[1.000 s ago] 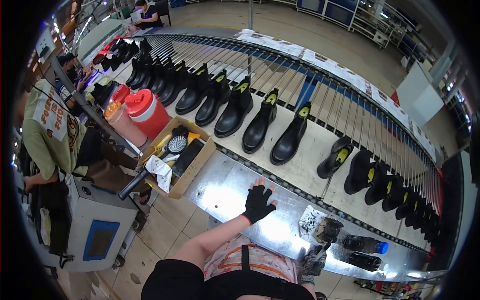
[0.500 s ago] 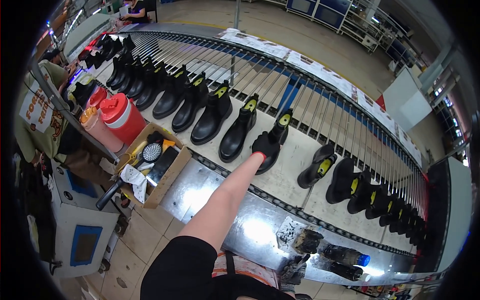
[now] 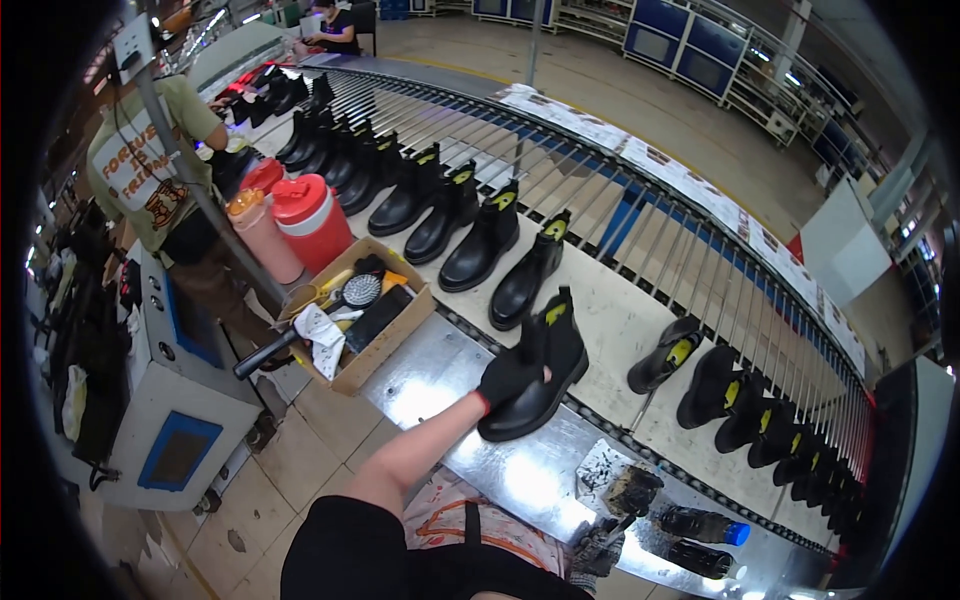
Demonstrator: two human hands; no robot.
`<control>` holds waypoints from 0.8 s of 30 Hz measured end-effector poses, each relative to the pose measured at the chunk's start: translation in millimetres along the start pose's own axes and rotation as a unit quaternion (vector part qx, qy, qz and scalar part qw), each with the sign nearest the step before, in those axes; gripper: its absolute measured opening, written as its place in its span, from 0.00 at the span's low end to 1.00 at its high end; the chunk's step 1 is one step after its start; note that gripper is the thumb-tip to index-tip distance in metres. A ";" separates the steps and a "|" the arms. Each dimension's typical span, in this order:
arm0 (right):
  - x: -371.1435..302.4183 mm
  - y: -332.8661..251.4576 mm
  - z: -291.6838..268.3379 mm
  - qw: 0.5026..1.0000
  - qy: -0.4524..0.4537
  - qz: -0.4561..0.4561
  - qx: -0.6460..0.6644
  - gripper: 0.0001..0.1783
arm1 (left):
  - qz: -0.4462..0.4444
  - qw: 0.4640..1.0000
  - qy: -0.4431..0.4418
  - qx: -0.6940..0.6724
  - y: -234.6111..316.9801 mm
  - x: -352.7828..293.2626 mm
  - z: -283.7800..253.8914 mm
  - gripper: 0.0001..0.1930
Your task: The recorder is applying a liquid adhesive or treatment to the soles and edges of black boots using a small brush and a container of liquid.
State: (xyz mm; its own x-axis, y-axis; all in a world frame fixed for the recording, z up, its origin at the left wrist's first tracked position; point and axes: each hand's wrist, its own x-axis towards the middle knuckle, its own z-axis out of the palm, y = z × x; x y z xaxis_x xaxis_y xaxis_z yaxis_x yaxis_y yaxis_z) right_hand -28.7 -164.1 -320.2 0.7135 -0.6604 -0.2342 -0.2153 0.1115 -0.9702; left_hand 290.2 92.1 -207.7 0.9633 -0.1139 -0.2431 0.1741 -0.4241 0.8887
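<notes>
My left hand (image 3: 510, 375), in a black glove, grips a black ankle boot (image 3: 530, 412) with a yellow-green lining. The boot is lifted off the conveyor and tilted above its near edge. My right hand (image 3: 597, 548), in a grey stained glove, is low at the metal ledge (image 3: 510, 475). Its fingers close round a thin dark-handled tool (image 3: 622, 524) whose far end I cannot make out. Beside it lies a black-smeared block (image 3: 632, 490) on a stained white sheet (image 3: 592, 468). Two dark bottles lie there too, one (image 3: 695, 524) blue-capped.
More black boots (image 3: 480, 240) stand in a row on the roller conveyor (image 3: 610, 300), others (image 3: 708, 388) farther right. A cardboard box (image 3: 385, 352) of brushes and tools sits at left by red jugs (image 3: 312, 225). One person (image 3: 150, 170) stands at far left; another (image 3: 335, 35) sits behind.
My left hand has raised the boot off the conveyor and drawn it toward me, over the metal ledge. The view has shifted, and my right hand stays low by the ledge.
</notes>
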 end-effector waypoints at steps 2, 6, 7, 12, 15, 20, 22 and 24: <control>-3.1 -18.7 8.8 1.000 0.026 0.012 0.000 0.12 | -0.007 0.999 0.023 0.043 13.3 -52.7 -9.3 0.36; -5.4 -25.8 7.1 0.999 0.005 0.023 0.037 0.20 | 0.049 0.986 0.159 -0.031 -13.4 -118.2 18.0 0.33; -7.3 -27.6 8.1 1.000 0.009 -0.005 -0.005 0.22 | 0.062 0.979 0.192 -0.008 -8.0 -131.9 22.4 0.35; 1.5 -10.8 0.2 0.989 0.023 -0.087 -0.114 0.26 | 0.099 0.966 0.212 0.106 -7.9 -141.2 34.6 0.38; 8.0 0.8 -3.1 0.990 0.016 -0.098 -0.105 0.27 | 0.118 0.977 0.155 -0.082 -1.8 -122.7 28.7 0.33; 14.5 15.6 -10.5 0.990 -0.023 0.036 0.137 0.26 | 0.120 0.921 -0.020 -0.369 11.5 -64.0 6.1 0.26; 15.0 20.6 -3.3 0.994 0.020 -0.110 -0.015 0.25 | 0.032 0.907 -0.106 -0.407 14.8 -35.8 0.6 0.24; 9.5 2.1 3.4 0.993 0.018 -0.117 -0.012 0.24 | 0.053 0.931 -0.117 -0.340 22.1 -23.1 5.3 0.26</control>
State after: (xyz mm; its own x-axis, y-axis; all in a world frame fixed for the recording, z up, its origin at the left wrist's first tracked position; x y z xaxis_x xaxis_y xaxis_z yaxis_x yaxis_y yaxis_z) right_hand -20.0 -167.6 -324.7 0.7210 -0.6929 0.0005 -0.0623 -0.0656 -0.9959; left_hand 270.8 80.6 -184.5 0.9253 -0.3493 -0.1479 0.2472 0.2595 0.9336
